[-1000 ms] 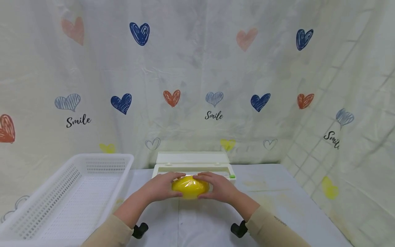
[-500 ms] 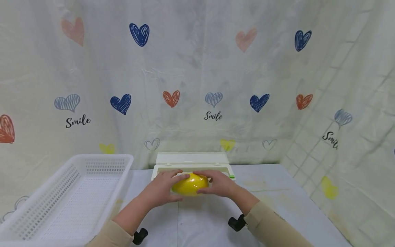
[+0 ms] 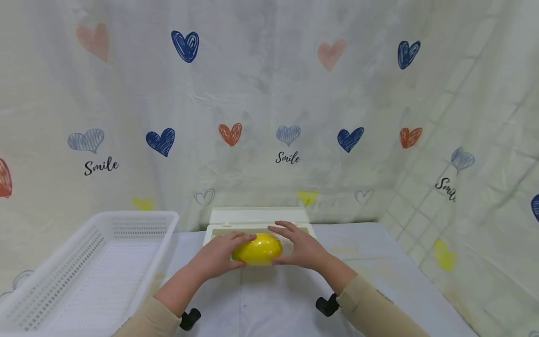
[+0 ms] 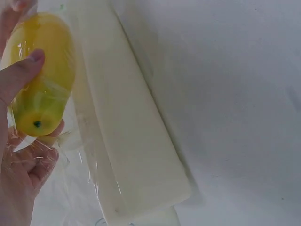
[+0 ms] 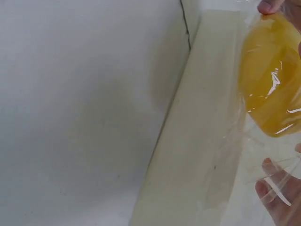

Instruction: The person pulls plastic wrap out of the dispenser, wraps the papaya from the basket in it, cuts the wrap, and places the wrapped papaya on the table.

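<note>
A glossy yellow mango (image 3: 258,249) is wrapped in clear plastic film, its dark stem spot showing in the left wrist view. My left hand (image 3: 221,252) grips the mango's left end, thumb pressed on its near side and fingers over the top. At the right end, my right hand (image 3: 301,247) is spread, its upper fingers raised off the fruit and its thumb beside it. Clear film (image 3: 286,243) fills the space between the right thumb and fingers. Through that film, right-hand fingers (image 5: 282,188) show below the mango (image 5: 270,77) in the right wrist view.
Behind the hands stands a white cling-film box (image 3: 258,216) with its lid raised. To the left is a white perforated plastic basket (image 3: 166,243). A white cloth (image 3: 358,252) covers the table, and a heart-patterned curtain (image 3: 261,93) hangs at the back and right.
The right fingers have lifted from the mango's top and spread to the right, with film showing there. The left hand keeps its hold. The head view has turned slightly right.
</note>
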### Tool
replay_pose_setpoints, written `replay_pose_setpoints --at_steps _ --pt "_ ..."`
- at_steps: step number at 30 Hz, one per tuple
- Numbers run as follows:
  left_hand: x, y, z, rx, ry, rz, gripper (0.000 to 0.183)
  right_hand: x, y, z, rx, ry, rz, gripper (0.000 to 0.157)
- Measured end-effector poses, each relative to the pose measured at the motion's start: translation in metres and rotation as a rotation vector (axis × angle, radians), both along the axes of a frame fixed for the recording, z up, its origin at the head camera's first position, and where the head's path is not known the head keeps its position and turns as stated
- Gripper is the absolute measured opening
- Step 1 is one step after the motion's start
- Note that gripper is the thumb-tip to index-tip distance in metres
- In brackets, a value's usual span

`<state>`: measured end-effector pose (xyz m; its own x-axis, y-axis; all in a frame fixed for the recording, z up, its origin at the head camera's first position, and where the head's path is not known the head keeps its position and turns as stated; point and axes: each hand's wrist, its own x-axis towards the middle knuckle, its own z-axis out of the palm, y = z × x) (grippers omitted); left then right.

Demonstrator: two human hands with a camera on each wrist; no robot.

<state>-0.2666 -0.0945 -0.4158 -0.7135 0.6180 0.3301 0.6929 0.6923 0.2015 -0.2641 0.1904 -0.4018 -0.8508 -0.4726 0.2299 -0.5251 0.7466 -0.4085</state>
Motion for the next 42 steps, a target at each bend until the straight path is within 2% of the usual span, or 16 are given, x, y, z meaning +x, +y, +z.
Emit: replay_pose_setpoints --at_steps 3,7,11,16,25,33,42 --pt "-0.001 -0.002 0.002 0.011 -0.026 0.0 0.074 0.001 0.002 -0.006 0.037 0.079 0.054 0.082" --pt "-0.001 -0.002 0.004 0.025 -0.081 0.012 0.075 -0.001 0.001 -0.012 0.025 0.186 0.127 0.075" --pt "-0.003 -0.001 0.007 0.064 -0.161 0.037 0.081 -0.003 0.0 -0.012 -0.008 0.222 0.139 0.069" --pt "-0.002 -0.004 0.012 0.12 -0.263 0.066 0.087 -0.005 -0.001 -0.006 -0.058 0.145 0.137 0.069" --pt "-0.004 -0.009 0.022 0.118 -0.206 0.042 0.068 -0.012 -0.004 0.012 -0.086 0.02 0.117 0.067" --pt "-0.013 -0.005 0.044 0.124 -0.253 0.049 0.069 -0.019 -0.003 0.035 -0.116 -0.031 0.102 0.066" --pt "-0.025 -0.004 0.064 0.139 -0.281 0.065 0.069 -0.032 -0.003 0.055 -0.082 -0.052 0.082 0.065"
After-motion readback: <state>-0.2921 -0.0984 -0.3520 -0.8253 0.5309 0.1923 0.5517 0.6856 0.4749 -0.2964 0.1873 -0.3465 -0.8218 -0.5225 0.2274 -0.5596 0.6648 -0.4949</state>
